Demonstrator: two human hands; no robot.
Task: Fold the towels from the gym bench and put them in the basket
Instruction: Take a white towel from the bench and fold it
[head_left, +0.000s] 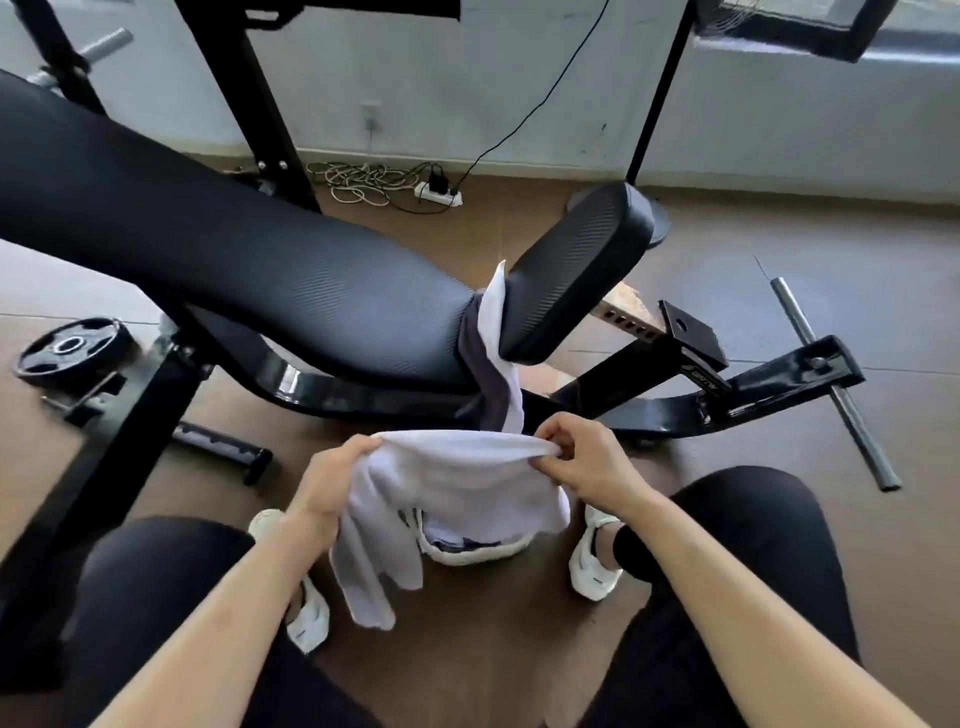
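I hold a white towel stretched between both hands above the floor. My left hand grips its left top edge and my right hand pinches its right top corner. The cloth hangs loose and bunched below my left hand. Under it sits a white woven basket, mostly hidden, with dark and white cloth inside. Another white towel and a grey one hang from the gap between the black gym bench back pad and its seat pad.
The bench's black steel frame runs across the floor ahead. A weight plate lies at left, a loose steel bar at right. A power strip and coiled cables lie by the wall. My knees and white shoes flank the basket.
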